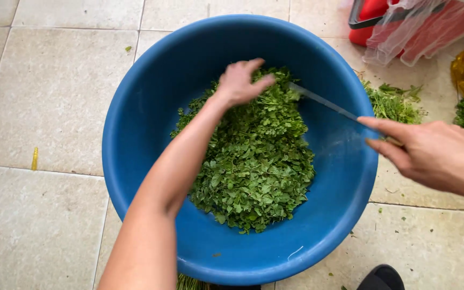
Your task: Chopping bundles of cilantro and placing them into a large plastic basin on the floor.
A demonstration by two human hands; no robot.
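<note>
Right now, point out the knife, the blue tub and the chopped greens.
knife (322, 100), head view, on the bare blade above the tub.
blue tub (135, 139), head view, on its inner left wall.
chopped greens (253, 166), head view, on the middle of the heap.

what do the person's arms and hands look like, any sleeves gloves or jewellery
Both are bare. The left hand and its forearm show no sleeve, glove, watch or bracelet up to the frame's edge. The right hand is also ungloved, with no ring visible and no cuff at the wrist. Nails look short and unpainted.
</note>
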